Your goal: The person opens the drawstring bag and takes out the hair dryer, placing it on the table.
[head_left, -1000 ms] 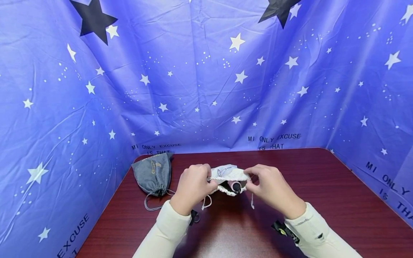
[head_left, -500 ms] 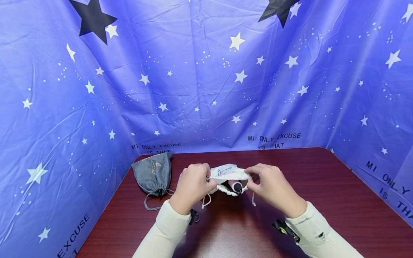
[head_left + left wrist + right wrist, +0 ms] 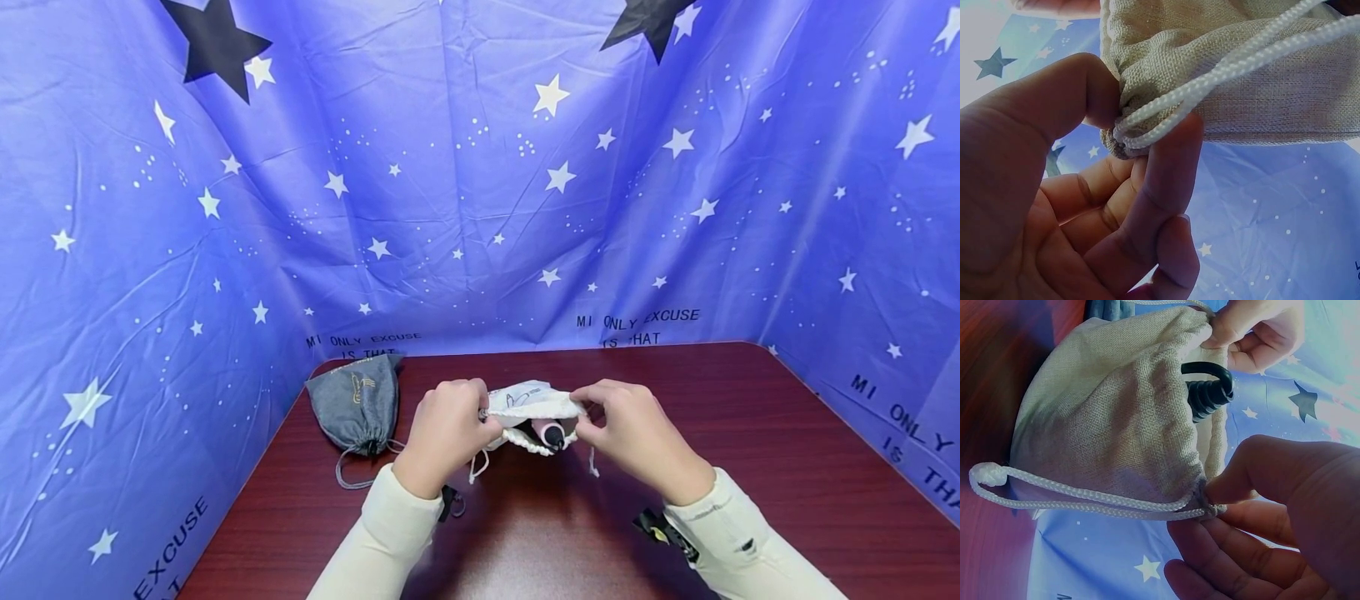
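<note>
A cream cloth drawstring bag (image 3: 528, 402) with a line drawing on it stands at mid-table, its gathered mouth spread toward me. My left hand (image 3: 450, 429) pinches the left end of the rim between thumb and fingers, where the white cord (image 3: 1229, 65) comes out in the left wrist view. At the opposite end, my right hand (image 3: 637, 437) pinches the rim beside the knotted cord loop (image 3: 1085, 499). Inside lies a pink object (image 3: 543, 427) with a black end; the right wrist view shows a black ribbed cord sleeve (image 3: 1205, 400) and bent cord. The rest of it is hidden by cloth.
A grey drawstring bag (image 3: 358, 404) with a gold print lies at the table's back left, its cord loops trailing forward. The dark red table (image 3: 720, 400) meets a blue star-patterned curtain (image 3: 465, 167) behind and on both sides.
The right hand has shifted very slightly to the right, and the cord hanging beside it has swung right. Both hands keep their hold on the bag's rim.
</note>
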Available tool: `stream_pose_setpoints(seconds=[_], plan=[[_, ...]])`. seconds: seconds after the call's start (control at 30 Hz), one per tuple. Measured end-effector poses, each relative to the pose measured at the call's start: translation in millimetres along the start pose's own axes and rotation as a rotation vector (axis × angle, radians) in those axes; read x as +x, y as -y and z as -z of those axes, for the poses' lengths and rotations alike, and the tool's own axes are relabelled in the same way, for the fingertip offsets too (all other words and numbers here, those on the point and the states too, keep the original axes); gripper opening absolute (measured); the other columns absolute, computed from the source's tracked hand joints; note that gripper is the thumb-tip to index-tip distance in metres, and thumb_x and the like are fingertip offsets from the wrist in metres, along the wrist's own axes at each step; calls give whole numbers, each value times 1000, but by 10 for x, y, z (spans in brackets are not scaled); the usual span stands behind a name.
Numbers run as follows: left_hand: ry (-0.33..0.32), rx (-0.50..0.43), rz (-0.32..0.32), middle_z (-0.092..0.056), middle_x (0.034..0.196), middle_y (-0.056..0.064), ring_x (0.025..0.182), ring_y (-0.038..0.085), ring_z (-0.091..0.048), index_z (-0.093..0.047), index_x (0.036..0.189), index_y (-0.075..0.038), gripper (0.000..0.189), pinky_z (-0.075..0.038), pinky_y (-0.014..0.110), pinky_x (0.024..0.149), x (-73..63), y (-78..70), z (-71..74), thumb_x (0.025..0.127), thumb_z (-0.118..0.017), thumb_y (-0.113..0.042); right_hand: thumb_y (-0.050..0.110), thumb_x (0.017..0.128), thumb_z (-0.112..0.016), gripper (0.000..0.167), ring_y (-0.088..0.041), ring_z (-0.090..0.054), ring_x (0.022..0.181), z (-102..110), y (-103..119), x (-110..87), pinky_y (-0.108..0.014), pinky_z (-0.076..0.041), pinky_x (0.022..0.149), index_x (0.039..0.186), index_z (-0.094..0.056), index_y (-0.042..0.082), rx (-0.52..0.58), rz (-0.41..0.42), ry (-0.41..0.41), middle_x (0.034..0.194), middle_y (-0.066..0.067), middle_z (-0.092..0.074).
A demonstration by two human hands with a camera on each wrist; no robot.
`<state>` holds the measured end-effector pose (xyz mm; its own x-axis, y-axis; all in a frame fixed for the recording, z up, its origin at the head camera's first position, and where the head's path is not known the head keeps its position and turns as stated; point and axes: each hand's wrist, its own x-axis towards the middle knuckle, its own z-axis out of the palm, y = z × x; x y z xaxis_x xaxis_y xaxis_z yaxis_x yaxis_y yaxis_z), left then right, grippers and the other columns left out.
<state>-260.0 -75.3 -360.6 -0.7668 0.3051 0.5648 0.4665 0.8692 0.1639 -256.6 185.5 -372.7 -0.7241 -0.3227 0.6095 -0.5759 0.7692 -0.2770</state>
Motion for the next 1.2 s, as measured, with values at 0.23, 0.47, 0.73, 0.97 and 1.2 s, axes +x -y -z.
stream_pose_setpoints(seconds=[0.23, 0.47, 0.73, 0.97, 1.2], plan=[[-3, 7, 5, -54, 62, -9, 53, 14, -46, -58, 69, -18, 18, -37, 31, 47, 0, -3, 9, 68, -75, -16, 1, 74, -75, 25, -2, -65, 68, 12, 3, 1, -21, -54, 62, 98, -79, 7, 7, -1, 1, 87, 2, -74], [-2, 9, 9, -54, 62, -9, 52, 15, -46, -58, 70, -18, 17, -37, 31, 47, -1, -11, 20, 68, -75, -17, 1, 72, -76, 21, -5, -63, 65, 23, -2, -8, -23, -51, 60, 90, -72, 13, 0, -9, -10, 77, 8, -68], [21, -7, 21, -51, 62, -9, 53, 15, -45, -57, 70, -18, 18, -36, 30, 47, 1, -24, 20, 69, -75, -18, -1, 71, -70, 30, -3, -44, 62, 8, -16, -24, -24, -39, 58, 79, -56, 23, -47, 68, -43, 70, 12, -51], [16, -2, 16, -52, 62, -9, 53, 14, -46, -57, 70, -19, 18, -36, 30, 47, 1, -20, 16, 69, -75, -18, 1, 81, -74, 21, -5, -61, 76, -2, -4, -28, -32, -54, 69, 82, -76, 22, -52, 75, -1, 87, 10, -67], [19, -10, 16, -53, 63, -8, 53, 15, -46, -57, 70, -18, 17, -36, 30, 48, -3, -27, 16, 69, -74, -18, 5, 80, -72, 14, -3, -63, 76, -38, 8, -18, -29, -54, 70, 87, -79, 15, -26, 23, 18, 89, 7, -69]])
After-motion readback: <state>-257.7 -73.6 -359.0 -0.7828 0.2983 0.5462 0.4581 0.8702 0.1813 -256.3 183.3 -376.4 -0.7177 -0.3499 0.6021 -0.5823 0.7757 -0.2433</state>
